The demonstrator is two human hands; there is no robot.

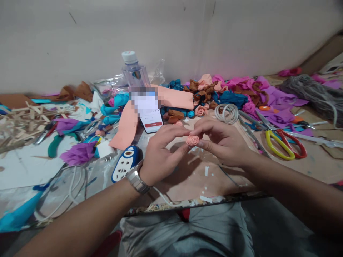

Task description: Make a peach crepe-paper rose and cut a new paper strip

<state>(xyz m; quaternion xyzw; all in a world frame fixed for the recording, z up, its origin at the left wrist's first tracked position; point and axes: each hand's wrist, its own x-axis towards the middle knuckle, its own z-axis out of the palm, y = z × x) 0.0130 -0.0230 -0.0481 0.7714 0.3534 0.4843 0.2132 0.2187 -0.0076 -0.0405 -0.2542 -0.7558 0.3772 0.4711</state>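
A small peach paper rose (192, 140), rolled in a tight spiral, is held up over the front of the table between both hands. My left hand (167, 146), with a metal watch on its wrist, pinches the rose from the left with thumb and forefinger. From the right, my right hand (219, 141) grips it between thumb and fingers. Behind the hands lie peach paper strips (174, 98) and another peach rose (200, 110). A phone (151, 119) with its screen lit leans among the strips.
Scissors (280, 142) with yellow and red handles lie at the right, near a roll of clear tape (226, 113). A power strip (125, 164) sits left of my hands. A plastic bottle (135, 73) stands behind, beside heaped coloured crepe paper (233, 98). Wooden sticks (24, 121) lie far left.
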